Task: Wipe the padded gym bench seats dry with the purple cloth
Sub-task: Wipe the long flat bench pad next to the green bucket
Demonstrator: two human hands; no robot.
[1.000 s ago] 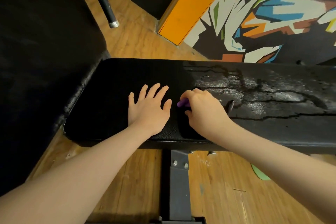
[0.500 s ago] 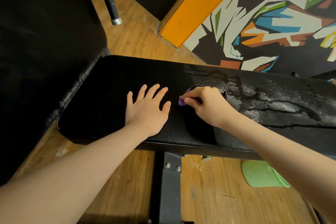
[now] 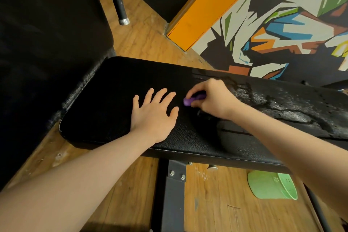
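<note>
Purple cloth (image 3: 194,99) pinched in the right hand (image 3: 212,100) on the black bench seat (image 3: 113,100).
Left hand (image 3: 154,113) lies flat beside it, fingers spread.

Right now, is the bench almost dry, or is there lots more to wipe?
Partly done. The left part of the bench seat, where the left hand rests flat, looks dry and matte. The right hand grips the purple cloth at the edge of the wet patch. That shiny, streaky stretch to the right is left to wipe.
</note>
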